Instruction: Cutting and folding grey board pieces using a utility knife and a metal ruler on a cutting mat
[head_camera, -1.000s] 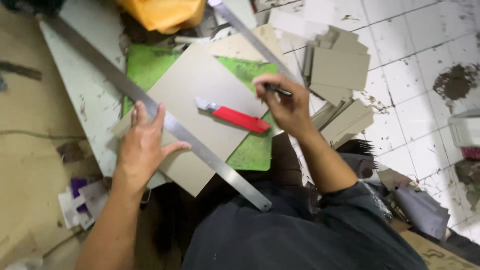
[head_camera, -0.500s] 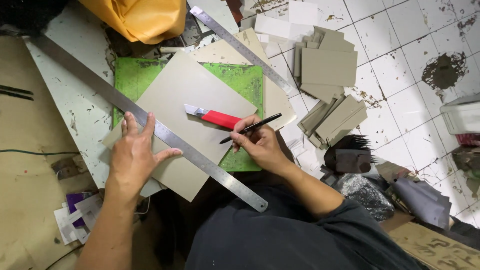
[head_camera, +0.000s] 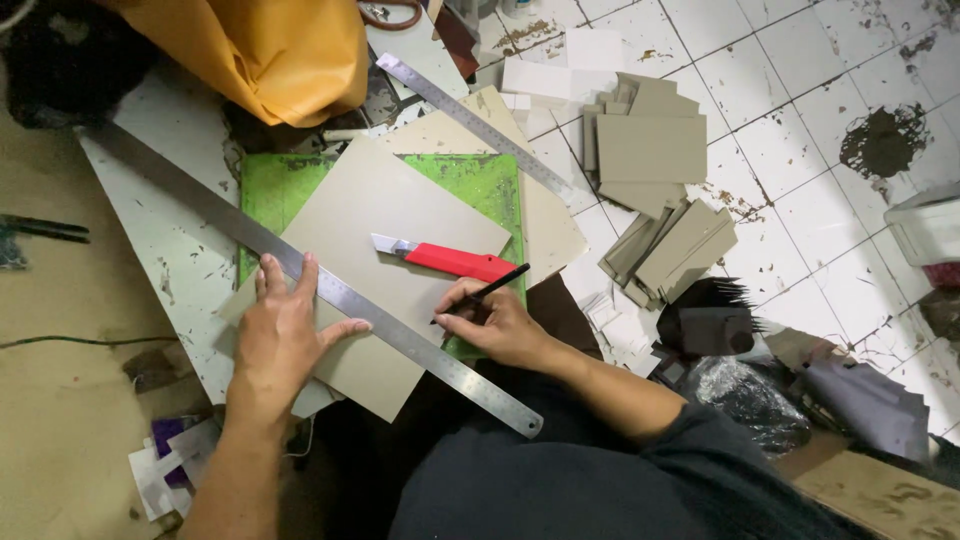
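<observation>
A white tiled floor (head_camera: 800, 130), stained and scuffed, fills the right of the view, with brown cardboard (head_camera: 60, 400) spread at the left and a white board (head_camera: 170, 230) under the work. On that board lies a green cutting mat (head_camera: 480, 185), and across the mat a sheet of grey board (head_camera: 400, 215) sits at a slant.

The left hand (head_camera: 280, 335) presses flat, fingers spread, on a long steel ruler (head_camera: 300, 270) that runs diagonally over the grey board from upper left to lower right. It grips nothing; the palm and fingers simply bear down on ruler and sheet.

The right hand (head_camera: 500, 325) is closed around a thin black pen (head_camera: 485, 292), its tip touching the grey board just beside the ruler's edge near the sheet's lower right.

A red utility knife (head_camera: 445, 260) with its blade out rests on the grey board, just above the right hand. A 2nd steel ruler (head_camera: 470, 120) lies beyond the mat. Cut grey board pieces (head_camera: 650, 150) are stacked on the tiles to the right, and an orange bag (head_camera: 270, 50) sits at the top.
</observation>
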